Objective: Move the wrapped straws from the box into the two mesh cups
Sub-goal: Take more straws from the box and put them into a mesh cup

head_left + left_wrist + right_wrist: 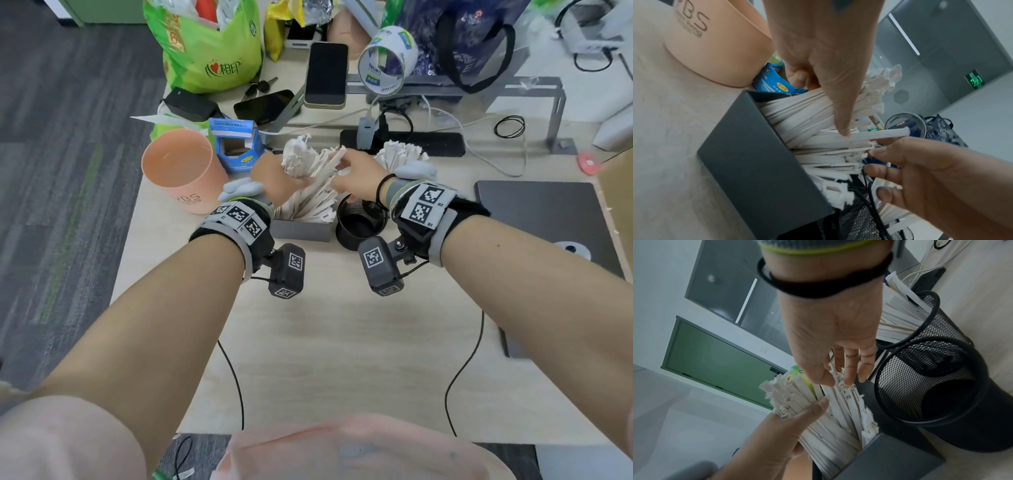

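While most of the wrapped straws [310, 200] stand leaning in the grey box [301, 229] near the middle of the table [342, 342], a thick bundle [298, 157] of them is raised above it. The left hand [274, 181] holds this bundle, fingers and thumb curled round it, the wrist bent upward over the box's left end. The right hand [356, 174] reaches leftward across the box; its thumb and fingertips [849, 378] pinch the upper ends of a few straws, the remaining fingers nearly straight. How many straws it holds cannot be made out.

Just right of the box stands the near mesh cup [361, 221], black, with no straws visible in it. The far mesh cup [929, 316] touches it and holds a fan of straws; in the head view the right wrist hides its body.

Left of the box stands a peach cup [181, 168], with a blue carton [236, 144] just behind the left hand. Farther back lie two phones [325, 73], a tape roll [387, 58], a green bag [209, 44] and a black power strip [411, 142]. A dark pad [541, 212] lies at the right, partly covered by the right forearm.
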The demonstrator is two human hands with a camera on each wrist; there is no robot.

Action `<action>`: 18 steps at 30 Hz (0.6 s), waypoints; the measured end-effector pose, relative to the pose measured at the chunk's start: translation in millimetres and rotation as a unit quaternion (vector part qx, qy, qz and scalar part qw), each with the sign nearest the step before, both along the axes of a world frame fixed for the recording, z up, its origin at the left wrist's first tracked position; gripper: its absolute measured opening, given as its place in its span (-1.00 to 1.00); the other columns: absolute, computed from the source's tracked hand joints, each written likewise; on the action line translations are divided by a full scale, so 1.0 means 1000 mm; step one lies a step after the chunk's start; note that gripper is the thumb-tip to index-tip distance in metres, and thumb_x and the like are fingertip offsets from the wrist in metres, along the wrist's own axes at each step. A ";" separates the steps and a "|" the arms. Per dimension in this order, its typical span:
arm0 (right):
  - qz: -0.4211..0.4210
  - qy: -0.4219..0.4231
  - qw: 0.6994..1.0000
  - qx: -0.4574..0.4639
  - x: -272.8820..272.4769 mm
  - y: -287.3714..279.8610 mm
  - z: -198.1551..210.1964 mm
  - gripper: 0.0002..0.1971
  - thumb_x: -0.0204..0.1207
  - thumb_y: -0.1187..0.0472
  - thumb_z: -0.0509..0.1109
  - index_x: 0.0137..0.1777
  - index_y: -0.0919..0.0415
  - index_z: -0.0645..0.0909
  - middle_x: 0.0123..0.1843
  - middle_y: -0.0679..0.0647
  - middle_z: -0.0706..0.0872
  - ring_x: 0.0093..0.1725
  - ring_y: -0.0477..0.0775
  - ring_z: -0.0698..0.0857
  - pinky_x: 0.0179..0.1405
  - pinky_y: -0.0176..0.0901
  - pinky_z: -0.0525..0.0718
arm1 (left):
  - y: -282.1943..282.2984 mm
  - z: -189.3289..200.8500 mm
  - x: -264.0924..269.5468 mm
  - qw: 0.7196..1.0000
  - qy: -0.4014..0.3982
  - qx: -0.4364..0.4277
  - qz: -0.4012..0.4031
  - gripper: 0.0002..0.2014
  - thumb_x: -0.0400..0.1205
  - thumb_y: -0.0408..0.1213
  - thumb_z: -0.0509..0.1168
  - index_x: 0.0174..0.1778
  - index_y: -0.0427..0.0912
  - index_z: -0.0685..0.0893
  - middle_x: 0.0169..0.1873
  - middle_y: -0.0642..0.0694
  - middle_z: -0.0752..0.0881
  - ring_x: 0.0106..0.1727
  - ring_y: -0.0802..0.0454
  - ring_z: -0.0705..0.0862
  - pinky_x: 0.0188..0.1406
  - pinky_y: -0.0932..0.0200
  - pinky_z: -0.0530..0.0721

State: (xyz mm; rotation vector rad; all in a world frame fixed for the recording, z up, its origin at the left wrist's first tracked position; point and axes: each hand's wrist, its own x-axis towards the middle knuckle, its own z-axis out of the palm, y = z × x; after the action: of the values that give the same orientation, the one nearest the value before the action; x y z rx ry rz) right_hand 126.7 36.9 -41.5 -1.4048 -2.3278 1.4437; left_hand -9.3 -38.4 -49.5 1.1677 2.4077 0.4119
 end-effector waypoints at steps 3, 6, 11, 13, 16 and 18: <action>-0.032 0.015 0.999 -0.012 0.002 0.000 0.001 -0.41 0.46 0.34 0.31 0.51 0.22 0.27 0.19 0.10 0.51 0.01 0.08 0.60 -0.31 -0.26 0.60 | -0.003 0.007 0.004 1.000 -0.011 0.003 0.000 -0.66 0.57 -0.15 0.36 0.12 -0.36 0.65 0.10 -0.30 0.71 0.16 -0.23 0.67 0.07 0.00 0.59; -0.053 0.049 0.997 -0.002 -0.001 0.002 0.004 -0.33 0.47 0.37 0.28 0.58 0.13 0.18 0.20 0.13 0.50 -0.06 0.07 0.61 -0.34 -0.24 0.64 | -0.003 0.008 -0.003 0.999 -0.035 0.023 -0.007 -0.89 0.53 -0.26 0.28 -0.17 -0.24 0.57 -0.21 -0.21 0.63 -0.12 -0.15 0.60 -0.18 0.10 0.44; 0.079 -0.001 0.997 0.021 -0.002 -0.001 0.011 -0.43 0.53 0.31 0.29 0.56 0.21 0.31 0.50 0.14 0.45 0.26 0.09 0.58 0.01 -0.19 0.64 | -0.003 0.028 0.002 0.992 -0.022 0.120 0.036 -0.82 0.53 -0.22 0.24 -0.35 -0.17 0.46 -0.43 -0.11 0.51 -0.26 -0.06 0.51 -0.31 0.14 0.41; 0.085 -0.023 0.994 0.066 0.000 -0.004 0.010 -0.43 0.51 0.30 0.30 0.54 0.20 0.33 0.50 0.17 0.42 0.38 0.11 0.53 0.26 -0.20 0.49 | -0.003 0.029 0.004 0.986 -0.027 0.154 0.054 -0.70 0.50 -0.17 0.27 -0.49 -0.10 0.34 -0.54 -0.01 0.40 -0.32 -0.03 0.47 -0.47 0.24 0.33; 0.033 0.027 0.995 0.085 0.002 0.002 0.013 -0.51 0.49 0.32 0.30 0.44 0.20 0.44 0.36 0.16 0.53 0.10 0.02 0.58 0.06 -0.30 0.53 | 0.003 0.035 0.005 0.977 -0.037 0.193 0.086 -0.63 0.43 -0.12 0.29 -0.55 -0.04 0.23 -0.58 0.06 0.33 -0.40 0.02 0.39 -0.52 0.23 0.27; -0.024 0.070 0.994 0.084 0.011 0.013 0.017 -0.60 0.48 0.35 0.28 0.34 0.22 0.53 0.16 0.10 0.61 -0.08 -0.08 0.55 -0.13 -0.42 0.52 | 0.009 0.044 0.015 0.969 -0.063 0.218 0.095 -0.64 0.39 -0.10 0.28 -0.58 -0.04 0.22 -0.59 0.03 0.34 -0.46 0.07 0.34 -0.45 0.19 0.32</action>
State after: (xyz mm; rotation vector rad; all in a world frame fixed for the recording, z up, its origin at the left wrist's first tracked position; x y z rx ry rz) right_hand 137.2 49.6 -24.0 -1.2647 -2.2531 1.2575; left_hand 5.7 -29.7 -5.8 1.0387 2.3912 1.0894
